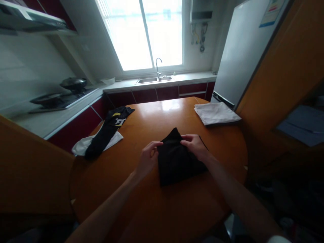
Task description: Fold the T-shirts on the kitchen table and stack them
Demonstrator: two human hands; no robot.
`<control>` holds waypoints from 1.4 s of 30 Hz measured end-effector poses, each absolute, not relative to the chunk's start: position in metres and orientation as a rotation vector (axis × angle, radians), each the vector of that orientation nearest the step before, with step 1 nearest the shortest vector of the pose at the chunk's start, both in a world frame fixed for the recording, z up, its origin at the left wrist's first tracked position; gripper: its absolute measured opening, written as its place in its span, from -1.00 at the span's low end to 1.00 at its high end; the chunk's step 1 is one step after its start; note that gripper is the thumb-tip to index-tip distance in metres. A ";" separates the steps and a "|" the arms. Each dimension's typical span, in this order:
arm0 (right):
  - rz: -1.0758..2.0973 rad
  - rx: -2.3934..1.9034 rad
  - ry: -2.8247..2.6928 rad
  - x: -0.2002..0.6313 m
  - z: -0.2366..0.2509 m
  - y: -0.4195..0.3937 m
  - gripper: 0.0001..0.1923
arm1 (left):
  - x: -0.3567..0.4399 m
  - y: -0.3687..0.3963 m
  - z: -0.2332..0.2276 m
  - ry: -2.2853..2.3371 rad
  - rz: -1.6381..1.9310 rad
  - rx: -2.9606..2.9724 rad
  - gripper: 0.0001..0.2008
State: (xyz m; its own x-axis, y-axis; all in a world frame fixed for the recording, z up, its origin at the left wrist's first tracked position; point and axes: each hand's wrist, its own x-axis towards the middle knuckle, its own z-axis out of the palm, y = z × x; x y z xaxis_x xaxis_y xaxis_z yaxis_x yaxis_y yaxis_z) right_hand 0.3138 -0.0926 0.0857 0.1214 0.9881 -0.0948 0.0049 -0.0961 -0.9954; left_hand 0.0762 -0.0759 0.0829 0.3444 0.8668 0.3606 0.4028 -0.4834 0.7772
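Nearby, both hands pinch a folded black garment (177, 158) on the tabletop (152, 202).
Left hand (148, 158) grips its left edge, right hand (194, 145) its top; farther off lie a black shirt (108, 130) and white cloth (216, 113).

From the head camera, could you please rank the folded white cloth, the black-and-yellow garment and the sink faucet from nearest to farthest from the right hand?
1. Folded white cloth, on the table beyond the right hand.
2. Black-and-yellow garment, at the table's left edge.
3. Sink faucet, under the window.
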 end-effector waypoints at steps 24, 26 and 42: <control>1.049 -1.712 -1.147 0.425 0.040 -0.077 -0.70 | 0.145 -0.061 0.024 0.972 0.276 2.746 -0.42; 0.976 -1.780 -1.255 0.426 0.036 -0.078 -0.71 | 0.147 -0.061 0.023 0.969 0.267 2.752 -0.43; 0.138 -2.062 -2.073 0.370 0.004 -0.061 -0.35 | 0.149 -0.064 0.012 0.965 0.311 2.746 -0.41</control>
